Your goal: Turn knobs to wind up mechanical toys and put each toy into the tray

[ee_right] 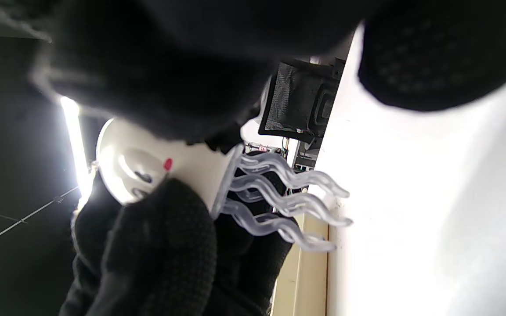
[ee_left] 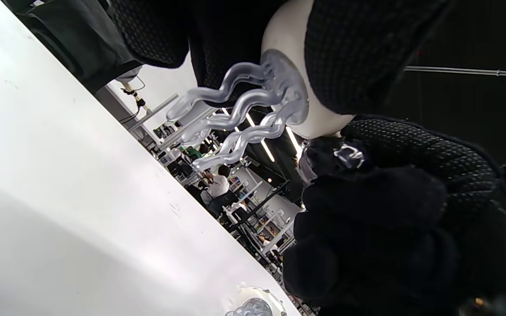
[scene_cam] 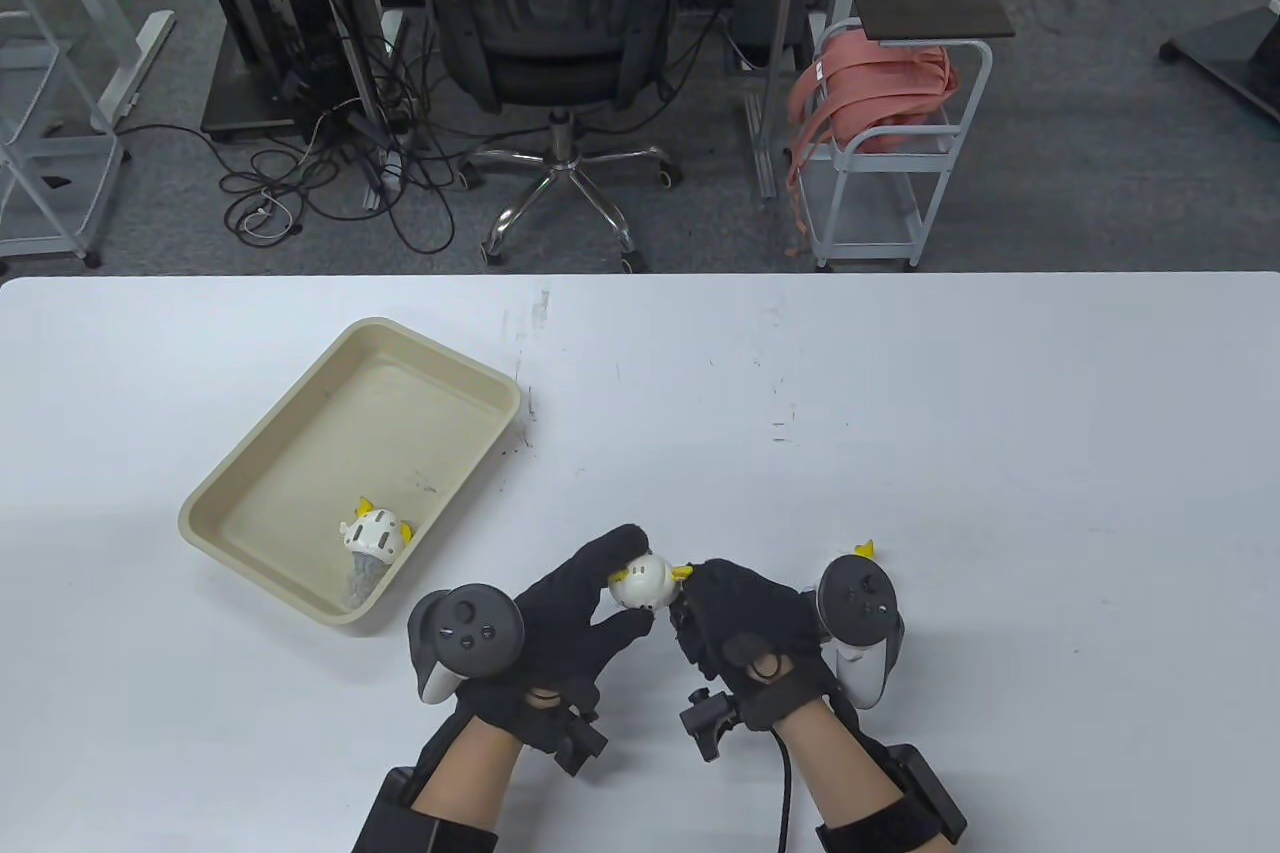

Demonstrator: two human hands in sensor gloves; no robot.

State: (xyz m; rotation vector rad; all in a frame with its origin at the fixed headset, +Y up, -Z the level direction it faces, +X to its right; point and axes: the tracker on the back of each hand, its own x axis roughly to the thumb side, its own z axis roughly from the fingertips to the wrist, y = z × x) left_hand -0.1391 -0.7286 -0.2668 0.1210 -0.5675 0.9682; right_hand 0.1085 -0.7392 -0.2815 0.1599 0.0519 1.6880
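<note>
Winding second toy (scene_cam: 642, 582) right of tray (scene_cam: 262, 451): left hand (scene_cam: 560, 608) grips its body, right hand (scene_cam: 735, 618) pinches its knob. One toy (scene_cam: 376, 538) already in tray; another (scene_cam: 864, 550) waits on tabletop (scene_cam: 900, 413).

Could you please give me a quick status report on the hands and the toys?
Left hand grips white toy above table; right hand pinches its side knob. One toy in tray. Third toy peeks behind right tracker. Nothing blocking.

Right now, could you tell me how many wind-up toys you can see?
3. One lies in the tray at its near corner; one is held between both hands; a third shows only yellow tips behind the right hand's tracker, mostly hidden.
</note>
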